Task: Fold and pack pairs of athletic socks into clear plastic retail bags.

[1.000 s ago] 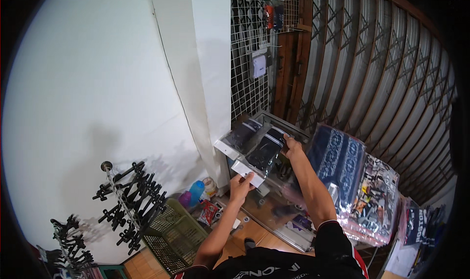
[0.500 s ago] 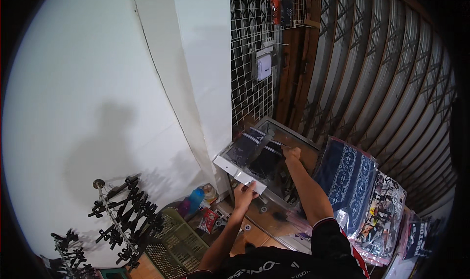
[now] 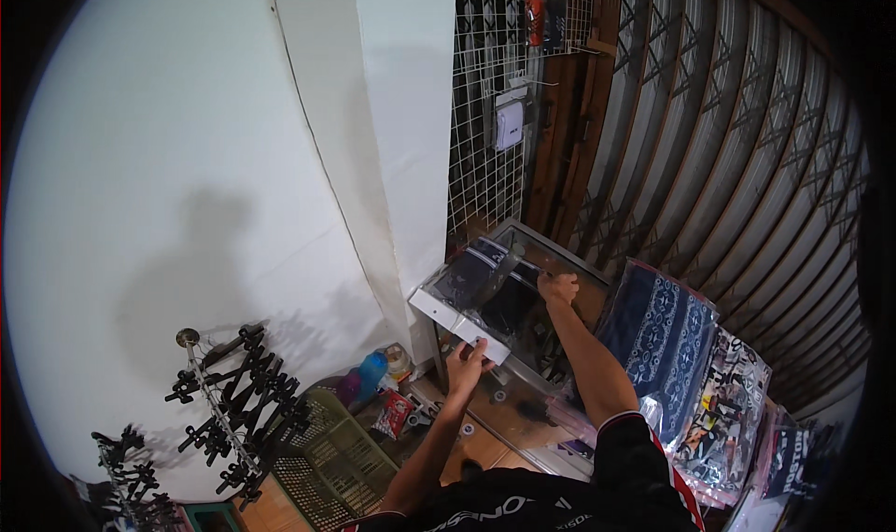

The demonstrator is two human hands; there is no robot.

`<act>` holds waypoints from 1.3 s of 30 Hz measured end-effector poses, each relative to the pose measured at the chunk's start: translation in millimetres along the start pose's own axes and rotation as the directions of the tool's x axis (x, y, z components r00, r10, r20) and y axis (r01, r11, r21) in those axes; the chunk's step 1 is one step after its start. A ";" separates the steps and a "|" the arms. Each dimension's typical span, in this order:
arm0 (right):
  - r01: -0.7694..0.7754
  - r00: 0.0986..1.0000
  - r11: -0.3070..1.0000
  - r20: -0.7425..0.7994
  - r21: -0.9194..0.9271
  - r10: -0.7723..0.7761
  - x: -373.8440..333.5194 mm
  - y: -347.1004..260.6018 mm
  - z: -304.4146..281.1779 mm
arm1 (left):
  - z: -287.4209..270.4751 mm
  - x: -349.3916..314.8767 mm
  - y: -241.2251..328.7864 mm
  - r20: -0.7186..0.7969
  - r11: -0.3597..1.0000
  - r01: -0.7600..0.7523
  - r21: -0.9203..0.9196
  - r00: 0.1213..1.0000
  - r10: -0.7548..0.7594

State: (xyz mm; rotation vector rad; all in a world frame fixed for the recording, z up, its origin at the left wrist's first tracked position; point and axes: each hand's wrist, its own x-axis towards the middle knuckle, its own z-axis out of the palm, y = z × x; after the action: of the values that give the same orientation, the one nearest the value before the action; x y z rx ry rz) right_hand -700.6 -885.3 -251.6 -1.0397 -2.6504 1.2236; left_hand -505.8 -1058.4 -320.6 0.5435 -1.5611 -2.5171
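A clear plastic package (image 3: 504, 301) with dark folded fabric and a white header strip lies tilted over the glass-topped counter (image 3: 591, 301). My left hand (image 3: 467, 366) pinches the white strip (image 3: 455, 324) at its near right end, thumb on top. At the package's right edge my right hand (image 3: 558, 287) is closed, its fingers curled around the plastic. Another dark, white-striped fabric item (image 3: 485, 257) shows at the far left part of the package; whether it is a separate piece I cannot tell.
Right of the counter lie blue patterned packaged cloths (image 3: 658, 336). A green plastic basket (image 3: 341, 467) stands on the floor, beside a red packet (image 3: 393, 413). Black hangers (image 3: 247, 401) hang at the left wall. A wire grid (image 3: 485, 177) and folding metal shutter (image 3: 719, 159) stand behind.
My view has shifted slightly, so the wall and grid sit farther right. Both hands keep their hold on the package, with only slight movement of the fingers.
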 end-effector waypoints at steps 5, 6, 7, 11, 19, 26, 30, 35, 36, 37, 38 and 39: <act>0.016 1.000 0.998 0.024 0.054 -0.018 -37.5 -16.4 -17.0 | -16.2 -24.0 0.3 0.015 0.997 0.079 0.012 0.997 -0.080; 0.034 0.998 0.996 0.049 0.080 -0.038 -49.9 -19.1 -21.6 | -20.8 -34.0 2.3 0.021 0.994 0.113 -0.009 0.993 -0.112; 0.028 0.998 0.996 0.045 0.084 -0.032 -63.8 -18.8 -26.7 | -25.4 -45.9 3.5 0.028 0.993 0.115 -0.004 0.993 -0.115; 0.387 0.910 0.874 0.033 0.293 -0.414 -118.9 2.8 -37.9 | -53.2 -94.8 -7.5 0.056 0.986 0.155 0.054 0.986 -0.158; 0.098 0.499 0.737 0.608 0.669 -0.618 -289.3 158.6 -79.6 | -147.6 -213.5 -51.6 0.074 0.949 0.301 0.097 0.948 -0.308; -0.151 0.681 0.913 0.709 0.379 -0.182 -335.3 380.6 -103.1 | -210.1 -294.4 -89.4 0.004 0.846 0.471 0.249 0.874 -0.487; -0.374 0.752 0.876 0.653 0.305 0.094 -372.7 457.7 -144.4 | -222.6 -324.1 -113.5 0.066 0.809 0.500 0.308 0.837 -0.542; -0.418 0.849 0.801 0.498 0.429 0.177 -398.5 540.5 -197.0 | -177.1 -345.3 -135.9 0.199 0.736 0.428 0.524 0.779 -0.595; -0.377 0.884 0.797 0.441 0.472 0.157 -398.6 558.7 -207.8 | -166.7 -345.9 -142.6 0.226 0.718 0.419 0.556 0.755 -0.616; -0.334 0.914 0.792 0.380 0.511 0.141 -401.5 577.6 -217.8 | -153.5 -345.2 -150.3 0.280 0.718 0.369 0.590 0.740 -0.611; -0.319 0.937 0.795 0.295 0.515 0.185 -407.7 579.4 -236.6 | -141.8 -344.7 -159.6 0.331 0.719 0.318 0.618 0.724 -0.605; -0.292 0.956 0.776 0.184 0.558 0.228 -412.8 592.2 -251.8 | -126.0 -346.5 -166.5 0.359 0.701 0.302 0.647 0.690 -0.629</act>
State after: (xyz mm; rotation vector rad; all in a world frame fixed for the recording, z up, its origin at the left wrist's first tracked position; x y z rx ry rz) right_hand 24.6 -688.4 -392.6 -1.2585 -1.9802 2.0215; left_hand -125.5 -986.0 -437.8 0.2963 -2.7517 -2.7345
